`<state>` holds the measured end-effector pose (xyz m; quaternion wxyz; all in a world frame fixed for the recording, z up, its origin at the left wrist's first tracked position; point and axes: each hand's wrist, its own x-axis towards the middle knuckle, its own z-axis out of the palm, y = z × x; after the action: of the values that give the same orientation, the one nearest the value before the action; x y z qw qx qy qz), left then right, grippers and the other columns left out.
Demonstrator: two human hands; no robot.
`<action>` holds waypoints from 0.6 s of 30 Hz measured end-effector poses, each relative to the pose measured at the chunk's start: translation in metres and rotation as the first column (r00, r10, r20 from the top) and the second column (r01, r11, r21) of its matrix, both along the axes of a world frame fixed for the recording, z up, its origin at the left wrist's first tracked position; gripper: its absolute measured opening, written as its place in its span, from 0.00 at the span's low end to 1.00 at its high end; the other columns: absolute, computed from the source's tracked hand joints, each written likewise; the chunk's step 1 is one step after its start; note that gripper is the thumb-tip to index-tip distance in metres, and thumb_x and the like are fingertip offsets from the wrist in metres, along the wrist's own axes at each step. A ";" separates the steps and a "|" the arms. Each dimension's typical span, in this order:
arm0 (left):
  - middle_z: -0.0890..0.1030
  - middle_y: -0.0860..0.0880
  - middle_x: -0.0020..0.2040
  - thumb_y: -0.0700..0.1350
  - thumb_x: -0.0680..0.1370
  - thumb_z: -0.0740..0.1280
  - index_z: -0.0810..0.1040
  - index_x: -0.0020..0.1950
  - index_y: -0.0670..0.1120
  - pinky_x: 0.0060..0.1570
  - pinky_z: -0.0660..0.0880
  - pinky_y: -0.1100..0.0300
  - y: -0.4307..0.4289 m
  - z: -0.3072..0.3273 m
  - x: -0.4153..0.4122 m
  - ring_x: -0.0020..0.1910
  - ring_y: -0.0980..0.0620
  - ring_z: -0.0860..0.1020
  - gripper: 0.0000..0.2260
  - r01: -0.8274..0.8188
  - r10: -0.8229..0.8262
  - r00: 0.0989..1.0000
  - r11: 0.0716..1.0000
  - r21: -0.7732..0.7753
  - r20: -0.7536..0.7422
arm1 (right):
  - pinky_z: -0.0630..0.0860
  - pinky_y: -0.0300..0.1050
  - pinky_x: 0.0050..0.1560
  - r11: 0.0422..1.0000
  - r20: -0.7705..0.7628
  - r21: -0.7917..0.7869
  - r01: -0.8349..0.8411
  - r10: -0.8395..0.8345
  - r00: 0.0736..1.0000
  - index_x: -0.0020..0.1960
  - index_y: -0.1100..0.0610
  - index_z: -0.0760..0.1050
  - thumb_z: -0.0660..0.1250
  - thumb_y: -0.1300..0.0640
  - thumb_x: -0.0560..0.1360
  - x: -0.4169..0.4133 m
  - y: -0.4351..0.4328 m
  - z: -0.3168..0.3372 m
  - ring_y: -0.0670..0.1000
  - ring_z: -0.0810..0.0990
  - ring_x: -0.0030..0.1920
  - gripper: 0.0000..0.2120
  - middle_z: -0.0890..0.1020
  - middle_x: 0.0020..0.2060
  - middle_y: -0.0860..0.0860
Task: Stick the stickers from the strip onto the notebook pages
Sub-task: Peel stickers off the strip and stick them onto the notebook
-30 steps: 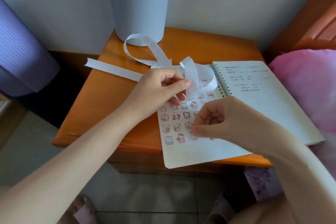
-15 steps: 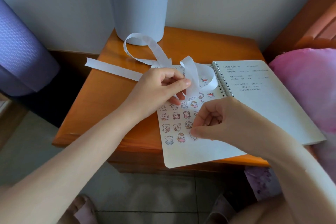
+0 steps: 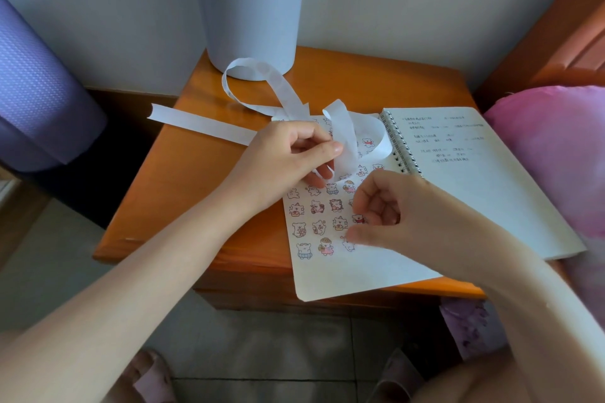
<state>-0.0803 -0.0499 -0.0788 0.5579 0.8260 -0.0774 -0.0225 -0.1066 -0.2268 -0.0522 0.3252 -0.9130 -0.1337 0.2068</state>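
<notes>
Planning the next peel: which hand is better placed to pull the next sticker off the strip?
Probably the right hand: it sits on the notebook page close to the strip, while the left hand pinches the strip, steadying it.

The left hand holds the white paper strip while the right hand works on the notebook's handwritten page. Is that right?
Not quite. The head view shows the left hand holding the white strip, but the right hand works on the left page, the one carrying rows of little stickers. The handwritten page lies on the other side of the spiral binding.
</notes>
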 end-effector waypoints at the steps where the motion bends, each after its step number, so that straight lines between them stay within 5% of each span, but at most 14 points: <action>1: 0.82 0.52 0.36 0.47 0.78 0.66 0.81 0.46 0.44 0.36 0.76 0.72 0.000 0.000 0.000 0.34 0.56 0.82 0.08 0.000 0.000 1.000 1.000 0.002 0.002 | 0.68 0.33 0.31 1.000 0.000 0.002 0.007 -0.007 1.000 0.43 0.49 0.73 0.72 0.54 0.71 0.001 -0.001 0.000 0.40 0.69 0.29 0.07 0.74 0.32 0.45; 6: 0.83 0.52 0.36 0.47 0.78 0.66 0.81 0.46 0.44 0.37 0.77 0.71 0.000 -0.001 0.000 0.35 0.56 0.83 0.08 0.003 -0.003 1.000 1.000 0.006 0.007 | 0.67 0.36 0.32 0.998 0.014 0.015 0.054 -0.054 0.998 0.42 0.51 0.73 0.74 0.47 0.67 0.001 0.004 -0.003 0.44 0.68 0.31 0.13 0.73 0.32 0.46; 14: 0.83 0.52 0.36 0.46 0.78 0.66 0.81 0.46 0.44 0.36 0.75 0.72 0.000 -0.001 0.001 0.35 0.57 0.82 0.08 0.004 -0.004 1.000 1.000 -0.004 0.011 | 0.66 0.32 0.29 0.999 0.016 0.036 0.022 -0.023 1.000 0.42 0.52 0.73 0.72 0.54 0.70 0.003 0.000 -0.005 0.41 0.66 0.28 0.08 0.71 0.29 0.45; 18: 0.83 0.51 0.36 0.46 0.78 0.66 0.81 0.46 0.44 0.35 0.75 0.72 0.000 -0.001 0.001 0.35 0.57 0.82 0.08 0.004 -0.004 1.000 1.000 -0.013 0.011 | 0.68 0.35 0.31 0.999 -0.023 0.041 0.008 -0.007 1.000 0.44 0.51 0.73 0.76 0.50 0.66 0.003 0.000 -0.003 0.43 0.68 0.30 0.13 0.73 0.31 0.45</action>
<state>-0.0796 -0.0500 -0.0802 0.5629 0.8222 -0.0824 -0.0186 -0.1040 -0.2272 -0.0548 0.3464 -0.9042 -0.1307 0.2132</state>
